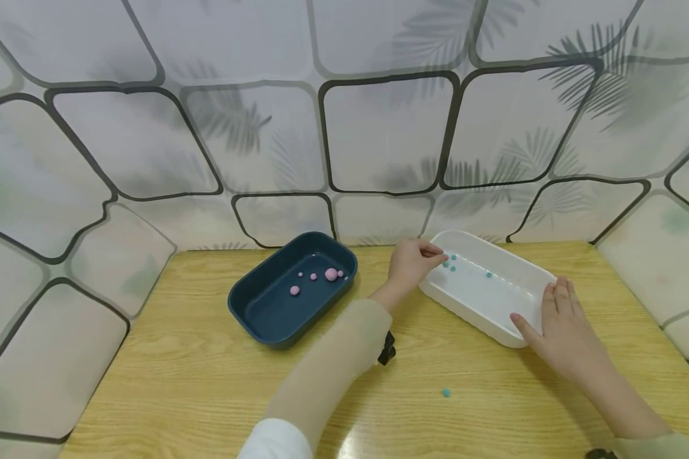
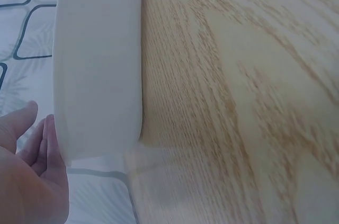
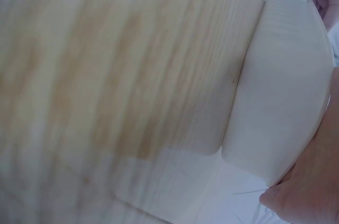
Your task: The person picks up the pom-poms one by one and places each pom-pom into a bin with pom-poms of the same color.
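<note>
A white tray, holding several small teal balls, stands on the right of the wooden table. At its left end, my left hand reaches over the rim, its fingertips beside some teal balls. The left wrist view shows a gap between the thumb and the fingers, with nothing visible there. My right hand rests against the tray's right end, fingers straight along the rim and thumb over the near corner. Seen from the right wrist, that hand touches the tray's edge.
A dark blue tray with several pink balls stands to the left of the white tray. One loose teal ball lies on the table in front. Patterned fabric rises behind and at both sides.
</note>
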Tool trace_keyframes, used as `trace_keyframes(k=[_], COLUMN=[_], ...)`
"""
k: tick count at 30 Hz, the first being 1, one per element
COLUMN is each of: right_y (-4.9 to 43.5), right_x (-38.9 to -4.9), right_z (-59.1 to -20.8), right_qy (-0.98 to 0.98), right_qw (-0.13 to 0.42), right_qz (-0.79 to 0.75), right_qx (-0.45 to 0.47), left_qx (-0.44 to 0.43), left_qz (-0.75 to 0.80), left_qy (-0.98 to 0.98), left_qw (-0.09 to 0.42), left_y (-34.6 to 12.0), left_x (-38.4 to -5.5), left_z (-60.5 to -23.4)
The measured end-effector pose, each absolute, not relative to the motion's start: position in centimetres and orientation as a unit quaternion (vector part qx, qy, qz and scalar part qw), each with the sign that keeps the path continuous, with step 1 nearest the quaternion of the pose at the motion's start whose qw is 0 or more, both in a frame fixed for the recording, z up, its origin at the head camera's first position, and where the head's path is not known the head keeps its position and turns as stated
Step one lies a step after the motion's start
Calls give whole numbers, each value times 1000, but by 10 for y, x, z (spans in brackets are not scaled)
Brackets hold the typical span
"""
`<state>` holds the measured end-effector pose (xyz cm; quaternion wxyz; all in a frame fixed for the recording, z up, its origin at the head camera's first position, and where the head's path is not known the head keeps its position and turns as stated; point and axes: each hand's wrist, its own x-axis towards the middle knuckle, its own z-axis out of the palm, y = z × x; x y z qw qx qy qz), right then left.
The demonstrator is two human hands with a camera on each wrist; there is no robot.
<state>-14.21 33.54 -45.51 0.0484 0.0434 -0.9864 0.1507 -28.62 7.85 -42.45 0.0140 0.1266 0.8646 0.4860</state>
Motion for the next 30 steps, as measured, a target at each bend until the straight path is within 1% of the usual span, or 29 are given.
trace_keyframes(k=[13,21,30], right_y=[337,337,335], right_x=[-143,-143,-143], right_z=[-455,-457,-457], right_qy=[-986,-986,-986], right_qw=[47,47,56], right_qz=[152,154,151], right_qx=[43,43,41], left_qx=[131,147,166], left_qz=[515,534,576], left_qy=[847,831,794], left_qw=[26,51,104], left_y=[75,69,58], left_x=[-284,-276,-260], left_z=[-422,-421,-422])
